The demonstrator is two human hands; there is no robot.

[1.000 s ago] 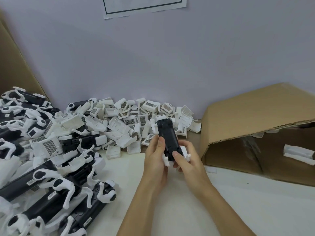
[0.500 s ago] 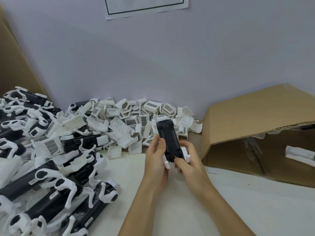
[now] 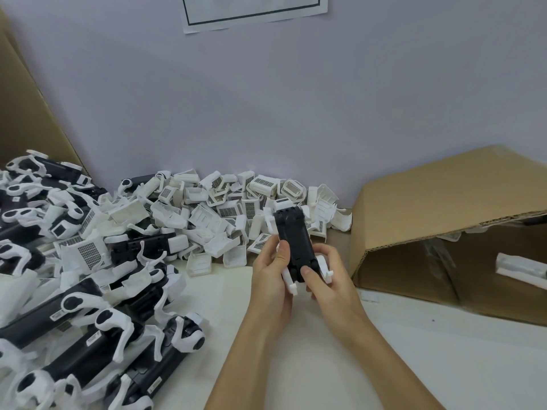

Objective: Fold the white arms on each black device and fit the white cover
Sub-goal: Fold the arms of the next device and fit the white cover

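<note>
— Pale lavender wall (image 3: 296, 99) behind, white tabletop (image 3: 444, 365) below: what sits at the centre?

— One black device (image 3: 296, 247), held upright above the tabletop in both hands. The left hand (image 3: 270, 279) grips its left edge, thumb on the front. The right hand (image 3: 328, 285) wraps the lower right side, thumb pressed on the bottom end.

— And the white arms?

— Two white arms (image 3: 324, 266) stick out at the device's lower end, between the fingers, one on each side.

— Around it?

— Just behind, a heap of white covers (image 3: 225, 211) lies against the wall. To the left, a pile of black devices with white arms (image 3: 74, 306) spreads over the tabletop. To the right, an open cardboard box (image 3: 444, 196) lies on its side, a white item (image 3: 521, 269) inside. A sheet of paper (image 3: 254, 10) is stuck to the wall above.
</note>
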